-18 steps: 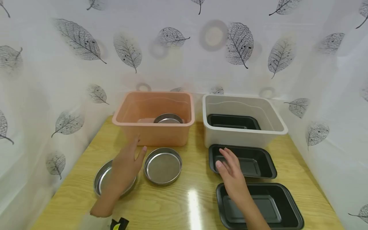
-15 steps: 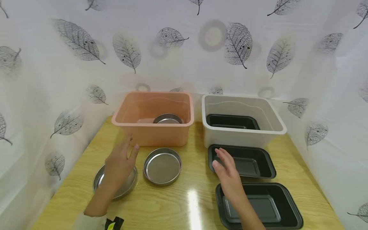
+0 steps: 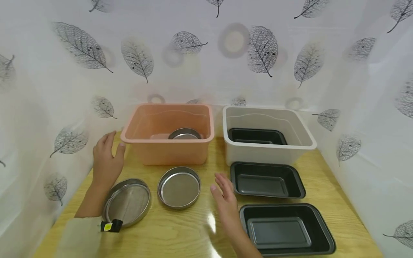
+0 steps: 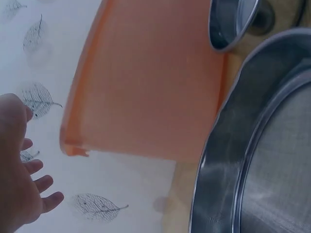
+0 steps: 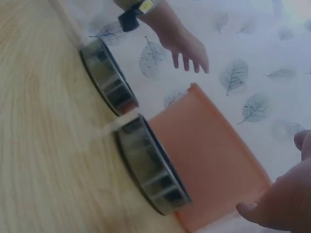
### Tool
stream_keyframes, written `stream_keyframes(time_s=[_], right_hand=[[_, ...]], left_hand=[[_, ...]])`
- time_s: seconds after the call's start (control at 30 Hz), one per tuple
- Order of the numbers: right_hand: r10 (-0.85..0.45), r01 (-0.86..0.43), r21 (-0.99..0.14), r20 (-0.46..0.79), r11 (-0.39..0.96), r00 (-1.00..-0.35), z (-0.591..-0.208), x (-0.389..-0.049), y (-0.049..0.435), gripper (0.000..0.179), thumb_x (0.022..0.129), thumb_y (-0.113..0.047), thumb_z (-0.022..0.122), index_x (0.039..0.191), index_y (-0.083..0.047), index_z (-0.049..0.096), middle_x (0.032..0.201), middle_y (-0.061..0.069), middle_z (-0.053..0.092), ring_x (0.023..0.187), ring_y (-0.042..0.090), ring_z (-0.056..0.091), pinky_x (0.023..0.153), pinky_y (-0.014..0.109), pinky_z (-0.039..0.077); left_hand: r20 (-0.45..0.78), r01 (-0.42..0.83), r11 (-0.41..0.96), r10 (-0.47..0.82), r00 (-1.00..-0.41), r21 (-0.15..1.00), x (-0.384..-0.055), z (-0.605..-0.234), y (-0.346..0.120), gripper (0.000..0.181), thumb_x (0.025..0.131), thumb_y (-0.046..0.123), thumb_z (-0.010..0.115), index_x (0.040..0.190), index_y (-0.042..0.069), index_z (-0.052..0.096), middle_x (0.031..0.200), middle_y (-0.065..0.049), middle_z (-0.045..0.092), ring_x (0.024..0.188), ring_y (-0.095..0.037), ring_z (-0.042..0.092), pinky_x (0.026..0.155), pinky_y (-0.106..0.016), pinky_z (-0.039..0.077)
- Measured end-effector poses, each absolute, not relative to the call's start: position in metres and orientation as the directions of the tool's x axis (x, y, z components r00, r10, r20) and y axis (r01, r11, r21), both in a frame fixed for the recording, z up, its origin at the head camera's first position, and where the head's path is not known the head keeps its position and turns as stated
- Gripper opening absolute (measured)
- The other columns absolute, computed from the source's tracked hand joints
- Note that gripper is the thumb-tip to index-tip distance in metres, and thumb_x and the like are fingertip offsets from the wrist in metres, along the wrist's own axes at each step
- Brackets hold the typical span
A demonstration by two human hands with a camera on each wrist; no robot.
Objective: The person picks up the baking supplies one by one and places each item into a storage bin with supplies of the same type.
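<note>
Left grip (image 3: 107,163) apart, nothing held; left round tin (image 3: 129,202) on the bench (image 3: 174,233) just right of its wrist. Right grip (image 3: 226,201) apart too, holding nothing; far black pan (image 3: 266,181) just right of it. Both probably stiff, light, slick; best pinched at the rim.

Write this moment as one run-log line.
left hand: empty, near orange bin; right hand: empty, near two black pans; orange bin: one tin; white bin: one pan; table: those black pans, two round tins

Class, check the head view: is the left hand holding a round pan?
No: the left hand holds nothing and appears to the left of the peach bin.
</note>
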State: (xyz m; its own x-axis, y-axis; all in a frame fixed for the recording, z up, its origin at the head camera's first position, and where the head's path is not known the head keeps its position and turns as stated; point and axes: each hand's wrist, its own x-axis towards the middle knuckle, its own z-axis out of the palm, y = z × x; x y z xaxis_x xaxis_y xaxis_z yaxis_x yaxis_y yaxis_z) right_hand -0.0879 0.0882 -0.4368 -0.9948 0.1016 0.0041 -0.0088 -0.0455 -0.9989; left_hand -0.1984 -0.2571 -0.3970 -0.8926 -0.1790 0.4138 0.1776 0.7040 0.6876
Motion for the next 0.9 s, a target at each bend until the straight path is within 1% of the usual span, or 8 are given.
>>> stream_keyframes(time_s=[0.1,0.17,0.33,0.4,0.57,0.7,0.8,0.9], right_hand=[[0.121,-0.006,-0.995,-0.006,-0.102,-0.993,-0.447,-0.093,0.076,0.049,0.103,-0.023,0.059,0.148,-0.008,0.047,0.163,0.012,0.028,0.149,0.036,0.031,0.12,0.057,0.031],[0.142,0.007,-0.991,-0.026,-0.132,-0.99,-0.456,-0.096,0.07,0.049,0.102,-0.023,0.059,0.148,-0.01,0.048,0.161,0.01,0.032,0.149,0.036,0.03,0.12,0.057,0.032],[0.175,0.061,-0.992,-0.079,-0.107,-0.981,-0.478,-0.101,0.063,0.049,0.102,-0.029,0.059,0.148,-0.012,0.049,0.158,0.009,0.036,0.148,0.036,0.032,0.119,0.058,0.033],[0.17,0.083,-0.992,-0.098,-0.09,-0.981,-0.485,-0.102,0.061,0.05,0.102,-0.031,0.059,0.148,-0.013,0.049,0.158,0.01,0.035,0.147,0.037,0.032,0.119,0.058,0.033],[0.143,0.115,-0.988,-0.13,-0.106,-0.981,-0.5,-0.109,0.055,0.053,0.101,-0.034,0.061,0.148,-0.015,0.049,0.158,0.009,0.034,0.148,0.037,0.031,0.12,0.056,0.033],[0.137,0.082,-0.99,-0.098,-0.118,-0.986,-0.509,-0.116,0.048,0.05,0.101,-0.03,0.062,0.147,-0.013,0.05,0.157,0.009,0.036,0.148,0.037,0.032,0.122,0.051,0.032],[0.143,0.05,-0.992,-0.066,-0.116,-0.988,-0.512,-0.119,0.044,0.047,0.101,-0.026,0.063,0.144,-0.011,0.054,0.154,0.008,0.04,0.147,0.035,0.034,0.123,0.049,0.03],[0.149,0.034,-0.995,-0.048,-0.091,-0.988,-0.513,-0.122,0.041,0.045,0.1,-0.025,0.063,0.142,-0.008,0.057,0.154,0.011,0.041,0.147,0.034,0.035,0.123,0.049,0.029]], left_hand=[[0.4,0.192,0.671,-0.169,-0.901,0.716,-0.209,-0.399,-0.267,0.057,0.106,0.032,0.045,0.156,0.008,0.036,0.157,-0.028,0.03,0.142,-0.054,0.024,0.11,-0.075,0.024],[0.377,0.193,0.654,-0.152,-0.914,0.732,-0.214,-0.401,-0.272,0.058,0.107,0.033,0.043,0.158,0.007,0.031,0.158,-0.029,0.027,0.143,-0.054,0.023,0.109,-0.075,0.025],[0.32,0.199,0.601,-0.1,-0.942,0.774,-0.225,-0.406,-0.278,0.061,0.109,0.036,0.037,0.161,0.009,0.023,0.16,-0.029,0.023,0.139,-0.051,0.03,0.104,-0.07,0.036],[0.308,0.201,0.579,-0.091,-0.947,0.79,-0.228,-0.408,-0.279,0.061,0.109,0.037,0.037,0.161,0.008,0.022,0.16,-0.029,0.023,0.137,-0.051,0.033,0.104,-0.069,0.037],[0.278,0.191,0.546,-0.08,-0.957,0.816,-0.236,-0.409,-0.283,0.062,0.109,0.038,0.036,0.162,0.01,0.02,0.159,-0.029,0.027,0.137,-0.054,0.036,0.107,-0.071,0.034],[0.212,0.159,0.518,-0.045,-0.976,0.84,-0.243,-0.411,-0.287,0.063,0.109,0.041,0.036,0.163,0.016,0.015,0.163,-0.025,0.026,0.141,-0.053,0.033,0.11,-0.072,0.032],[0.178,0.145,0.527,-0.012,-0.984,0.838,-0.248,-0.413,-0.288,0.063,0.109,0.043,0.035,0.164,0.019,0.015,0.165,-0.02,0.024,0.136,-0.044,0.044,0.108,-0.054,0.044],[0.185,0.165,0.533,0.017,-0.983,0.83,-0.253,-0.415,-0.288,0.061,0.109,0.041,0.034,0.163,0.017,0.017,0.166,-0.015,0.023,0.128,-0.028,0.052,0.098,-0.022,0.05]])
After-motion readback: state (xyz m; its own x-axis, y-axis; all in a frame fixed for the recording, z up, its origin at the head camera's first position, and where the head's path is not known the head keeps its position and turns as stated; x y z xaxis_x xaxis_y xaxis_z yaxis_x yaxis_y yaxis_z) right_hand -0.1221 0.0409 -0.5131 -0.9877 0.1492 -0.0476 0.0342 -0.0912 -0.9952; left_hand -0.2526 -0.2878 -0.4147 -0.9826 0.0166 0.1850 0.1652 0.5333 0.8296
